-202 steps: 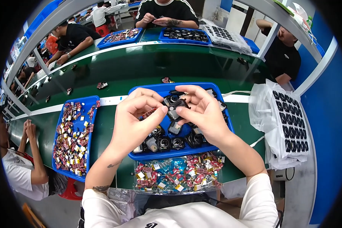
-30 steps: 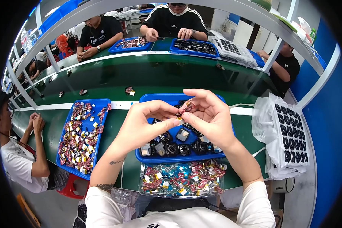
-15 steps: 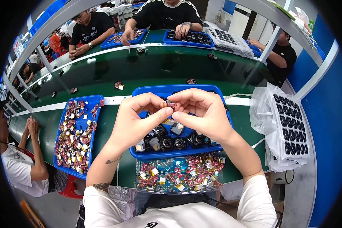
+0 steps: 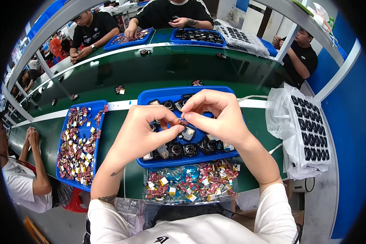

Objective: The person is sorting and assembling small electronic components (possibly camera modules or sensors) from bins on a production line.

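Observation:
My left hand (image 4: 148, 124) pinches a small red circuit board (image 4: 184, 122) between thumb and fingertips. Close beside it, my right hand (image 4: 217, 118) has thumb and forefinger pressed together at the board's upper end. What those right fingertips grip is too small to make out. Both hands are held above a blue tray (image 4: 144, 163) of black housings with round lenses, such as one housing (image 4: 175, 150) near its front rim. In the tray just beyond the board lies a housing with a pale grey block (image 4: 187, 133). The hands hide part of the tray.
Nearest me is a clear tray (image 4: 150, 198) of red boards with white and yellow parts. A second blue tray (image 4: 61, 173) of boards stands left. Stacked black parts (image 4: 311, 128) in white wrapping lie right. Loose boards dot the green belt (image 4: 150, 73); people sit around it.
My right fingertips have drawn in and up against the small board, which has tilted and dropped slightly. Across the belt, a person's hand has lifted from the tray of black parts.

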`<state>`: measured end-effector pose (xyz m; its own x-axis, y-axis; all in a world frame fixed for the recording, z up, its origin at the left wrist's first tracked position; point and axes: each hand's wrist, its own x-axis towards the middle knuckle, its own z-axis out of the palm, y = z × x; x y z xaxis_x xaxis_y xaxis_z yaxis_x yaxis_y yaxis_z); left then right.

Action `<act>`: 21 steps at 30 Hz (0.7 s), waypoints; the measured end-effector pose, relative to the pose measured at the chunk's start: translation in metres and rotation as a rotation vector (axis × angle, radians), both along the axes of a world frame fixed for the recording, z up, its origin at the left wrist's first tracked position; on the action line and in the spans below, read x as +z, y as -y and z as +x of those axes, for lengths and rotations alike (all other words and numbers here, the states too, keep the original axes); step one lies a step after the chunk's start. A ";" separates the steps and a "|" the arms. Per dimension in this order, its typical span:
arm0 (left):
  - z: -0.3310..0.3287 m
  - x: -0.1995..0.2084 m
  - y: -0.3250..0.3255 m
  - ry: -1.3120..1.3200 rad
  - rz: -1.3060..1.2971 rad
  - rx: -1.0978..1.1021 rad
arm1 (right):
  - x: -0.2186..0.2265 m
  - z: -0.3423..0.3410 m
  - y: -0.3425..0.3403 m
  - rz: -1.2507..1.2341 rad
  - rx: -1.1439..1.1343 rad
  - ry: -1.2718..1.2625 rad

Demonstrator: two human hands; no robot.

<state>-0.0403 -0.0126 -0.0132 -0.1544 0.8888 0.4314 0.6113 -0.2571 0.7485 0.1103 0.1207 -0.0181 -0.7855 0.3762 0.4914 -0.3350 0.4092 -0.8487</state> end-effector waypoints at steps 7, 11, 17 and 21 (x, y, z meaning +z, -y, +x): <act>-0.002 0.000 -0.001 0.124 -0.035 0.004 | 0.007 -0.004 0.002 0.756 -0.258 -0.325; -0.004 -0.003 -0.001 0.460 0.014 -0.063 | 0.004 -0.006 0.009 0.361 -0.224 -0.237; -0.006 -0.004 0.000 0.528 0.057 -0.065 | 0.001 0.001 0.003 -0.010 -0.017 0.170; -0.004 -0.005 -0.005 0.356 0.139 -0.022 | 0.001 0.000 0.002 -0.038 -0.046 0.147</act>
<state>-0.0441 -0.0078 -0.0186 -0.2981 0.8302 0.4711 0.3123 -0.3816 0.8700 0.1103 0.1192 -0.0171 -0.8296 0.4291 0.3574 -0.1880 0.3880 -0.9023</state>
